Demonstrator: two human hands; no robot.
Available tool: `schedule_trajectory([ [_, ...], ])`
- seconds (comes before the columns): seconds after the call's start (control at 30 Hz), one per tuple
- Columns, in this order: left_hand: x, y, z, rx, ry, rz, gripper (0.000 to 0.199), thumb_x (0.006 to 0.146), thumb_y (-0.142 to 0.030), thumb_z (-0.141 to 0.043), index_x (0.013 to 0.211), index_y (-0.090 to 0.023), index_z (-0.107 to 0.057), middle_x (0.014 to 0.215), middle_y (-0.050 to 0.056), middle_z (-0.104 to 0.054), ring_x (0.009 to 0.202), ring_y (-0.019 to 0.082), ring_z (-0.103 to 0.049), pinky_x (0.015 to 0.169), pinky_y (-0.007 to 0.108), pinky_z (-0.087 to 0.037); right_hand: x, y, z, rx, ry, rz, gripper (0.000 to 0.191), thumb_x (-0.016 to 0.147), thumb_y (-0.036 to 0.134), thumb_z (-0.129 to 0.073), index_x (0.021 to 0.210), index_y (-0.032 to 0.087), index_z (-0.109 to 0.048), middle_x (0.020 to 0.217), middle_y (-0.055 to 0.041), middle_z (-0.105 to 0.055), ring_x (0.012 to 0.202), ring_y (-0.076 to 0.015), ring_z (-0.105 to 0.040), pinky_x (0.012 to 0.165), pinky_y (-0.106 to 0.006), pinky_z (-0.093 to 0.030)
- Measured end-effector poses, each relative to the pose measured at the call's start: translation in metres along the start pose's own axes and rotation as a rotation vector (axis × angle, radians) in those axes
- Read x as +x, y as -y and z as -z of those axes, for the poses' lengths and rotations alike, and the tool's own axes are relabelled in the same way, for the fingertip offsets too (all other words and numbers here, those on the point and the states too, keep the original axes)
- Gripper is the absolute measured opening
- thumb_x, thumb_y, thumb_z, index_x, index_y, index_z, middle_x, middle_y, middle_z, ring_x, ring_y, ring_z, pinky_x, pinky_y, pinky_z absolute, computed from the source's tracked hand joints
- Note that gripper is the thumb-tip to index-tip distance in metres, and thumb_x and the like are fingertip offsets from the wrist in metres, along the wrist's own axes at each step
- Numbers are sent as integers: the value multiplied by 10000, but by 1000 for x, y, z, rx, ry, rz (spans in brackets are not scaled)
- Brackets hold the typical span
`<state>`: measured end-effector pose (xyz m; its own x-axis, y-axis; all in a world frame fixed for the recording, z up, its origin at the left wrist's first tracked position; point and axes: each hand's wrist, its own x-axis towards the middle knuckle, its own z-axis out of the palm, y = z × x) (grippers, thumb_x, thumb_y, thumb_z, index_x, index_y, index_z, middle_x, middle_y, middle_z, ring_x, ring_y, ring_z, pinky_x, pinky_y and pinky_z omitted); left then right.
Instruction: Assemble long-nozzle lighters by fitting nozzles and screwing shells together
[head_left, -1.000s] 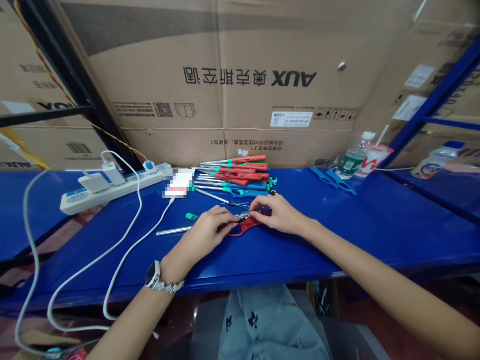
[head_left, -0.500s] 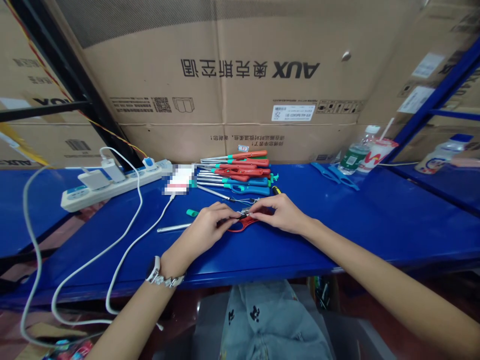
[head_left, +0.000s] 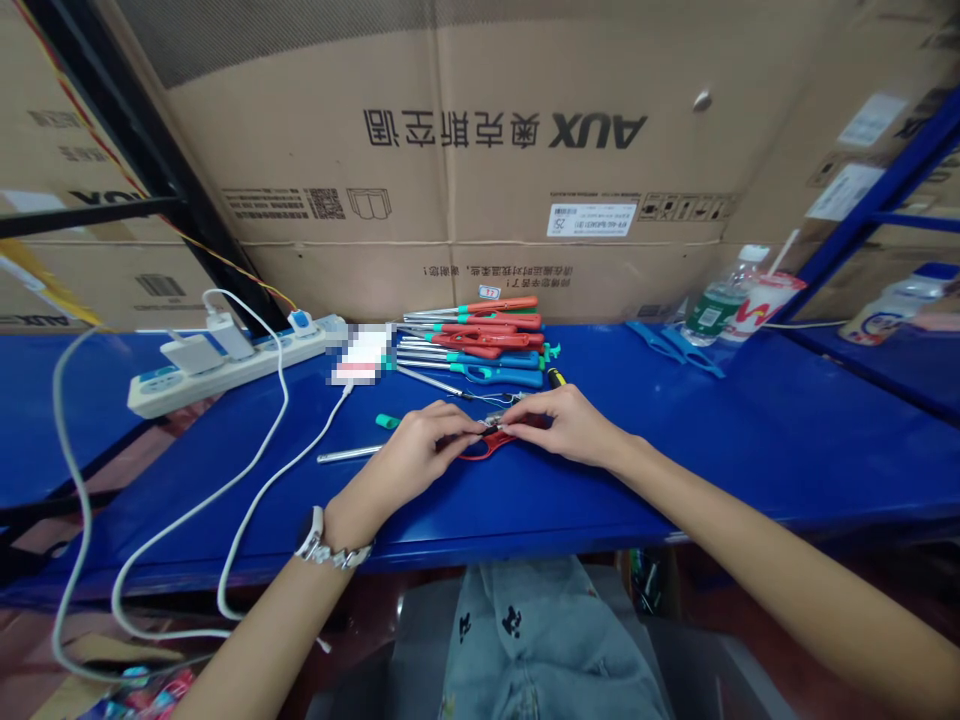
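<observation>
Red handle: it is laid on the blue table [head_left: 712, 450] in front of the person and is taken here as the dial's centre, with 12 o'clock pointing away; the red handle [head_left: 486, 449] is partly covered by the fingers.
Left hand: at 9 o'clock, a small dark part [head_left: 491, 431] is pinched by the left hand [head_left: 424, 445] between thumb and fingertips, just over the handle.
Right hand: at 3 o'clock, the same part is pinched by the right hand [head_left: 570, 425], thumb and forefinger drawn together; its finer details are too small to be told.
Left wrist: a watch [head_left: 310, 533] and a silver bracelet [head_left: 346, 555] are worn.
Loose pieces: a silver tube [head_left: 349, 454] is seen at 9 o'clock, partly hidden by the left hand; a green cap [head_left: 387, 421] is placed between 9 and 10; a wired tube [head_left: 435, 381] is laid at 11.
Lighters: red lighters [head_left: 495, 325] and blue lighters [head_left: 506, 376] are piled at 12 o'clock.
Yellow-black handle: it is partly hidden behind the right hand, between 1 and 2; the yellow-black handle [head_left: 556, 378] is tilted.
Drinks: a green-labelled bottle [head_left: 711, 312] and a cup [head_left: 759, 303] are stood at 2 o'clock, beside blue pieces [head_left: 675, 348].
Power strip: at about 10 o'clock, plugs are held in the white power strip [head_left: 154, 398].
</observation>
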<state>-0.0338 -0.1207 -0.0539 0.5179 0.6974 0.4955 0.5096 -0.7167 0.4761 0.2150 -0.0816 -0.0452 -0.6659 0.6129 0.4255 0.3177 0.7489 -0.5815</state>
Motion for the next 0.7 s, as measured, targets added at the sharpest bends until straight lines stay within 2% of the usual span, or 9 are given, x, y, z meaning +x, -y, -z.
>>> schedule_trajectory([
  [0.23, 0, 0, 0, -12, 11, -43, 175, 969, -161, -624, 1061, -177, -772, 974, 65, -766, 912, 186, -692, 811, 332, -583, 0, 2, -2, -26, 13, 15, 123, 915, 194, -677, 968, 197, -788, 909, -39, -798, 759, -154, -723, 720, -290, -553],
  [0.33, 0, -1, 1, -27, 18, -66, 190, 975, -157, -609, 1063, -177, -776, 967, 67, -761, 906, 180, -688, 814, 329, -586, -1, 3, -2, -59, 40, 53, 130, 921, 182, -672, 989, 196, -782, 954, -50, -799, 840, -171, -740, 780, -311, -568],
  [0.53, 0, -1, 0, -18, 40, -47, 199, 978, -174, -603, 1065, -192, -782, 965, 67, -767, 921, 185, -697, 847, 346, -597, -3, 5, -2, -118, 83, 90, 379, 947, 165, -648, 1324, 208, -656, 1029, -51, -801, 1020, -197, -734, 931, -367, -562],
  [0.7, 0, -1, 0, -6, 36, -28, 179, 975, -192, -613, 1042, -187, -779, 963, 66, -768, 914, 185, -696, 834, 341, -588, -3, 4, -3, -244, 88, 140, 294, 967, 184, -628, 1255, 190, -687, 1070, -83, -786, 1004, -213, -726, 904, -385, -566],
])
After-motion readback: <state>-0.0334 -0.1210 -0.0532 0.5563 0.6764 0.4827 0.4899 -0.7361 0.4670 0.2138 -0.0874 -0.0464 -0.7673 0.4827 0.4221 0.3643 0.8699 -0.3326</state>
